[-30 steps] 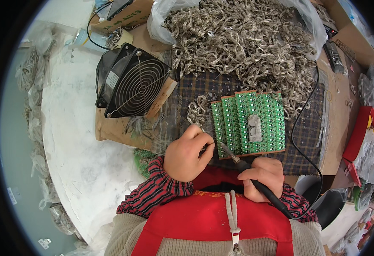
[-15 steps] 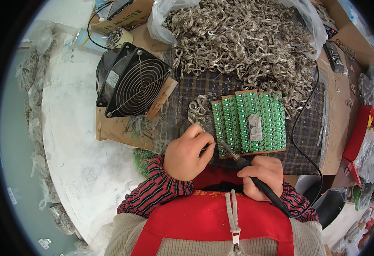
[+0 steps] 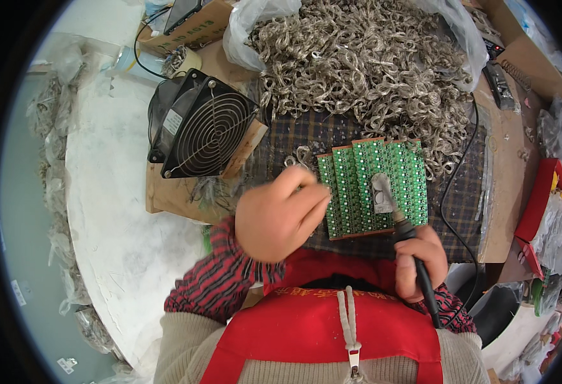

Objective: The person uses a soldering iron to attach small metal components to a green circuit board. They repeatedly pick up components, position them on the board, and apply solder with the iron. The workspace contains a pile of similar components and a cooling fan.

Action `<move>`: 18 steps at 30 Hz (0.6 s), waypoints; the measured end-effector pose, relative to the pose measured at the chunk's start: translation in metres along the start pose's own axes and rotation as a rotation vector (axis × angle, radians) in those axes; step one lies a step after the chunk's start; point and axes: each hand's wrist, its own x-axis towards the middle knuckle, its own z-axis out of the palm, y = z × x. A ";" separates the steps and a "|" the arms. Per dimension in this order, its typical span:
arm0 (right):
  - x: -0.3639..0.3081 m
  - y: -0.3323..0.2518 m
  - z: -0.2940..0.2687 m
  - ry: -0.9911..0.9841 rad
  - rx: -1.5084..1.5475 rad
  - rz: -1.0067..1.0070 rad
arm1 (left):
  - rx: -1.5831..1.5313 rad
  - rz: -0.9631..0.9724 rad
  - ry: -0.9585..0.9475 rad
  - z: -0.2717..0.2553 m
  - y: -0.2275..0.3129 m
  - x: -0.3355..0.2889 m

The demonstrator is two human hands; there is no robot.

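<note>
Closest to my camera is the wearer's red apron (image 3: 329, 329), with a zipper pull (image 3: 354, 360) hanging down its front. Past it, the right hand (image 3: 420, 262) is wrapped around the black handle of a soldering iron (image 3: 404, 232). I see the metal end pointing up and leftward over a small grey block (image 3: 381, 203); I can't tell whether the two touch. The left hand (image 3: 277, 211) is blurred, its fingers bent and their tips drawn together just beside the boards' left edge; I can't make out whether anything is pinched there.

Between and beyond the hands, green circuit boards (image 3: 359, 208) lie overlapping like fanned cards on a dark plaid cloth (image 3: 463, 192), and the grey block sits on top of them. On my right, a black cable (image 3: 442, 205) curves across the cloth. Just behind the left hand lie a few wire loops (image 3: 301, 155).

Farther off to the left, a black fan (image 3: 207, 131) with a round wire guard stands tilted against a wooden block (image 3: 247, 148). Behind the boards rises a large heap of looped silvery wire bundles (image 3: 358, 70), edged by a clear plastic bag (image 3: 244, 41). A cardboard box (image 3: 194, 31) sits at the far left.
</note>
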 end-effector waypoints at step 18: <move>0.041 -0.015 -0.022 0.119 0.012 0.163 | -0.968 -0.481 -0.279 0.014 -0.027 0.118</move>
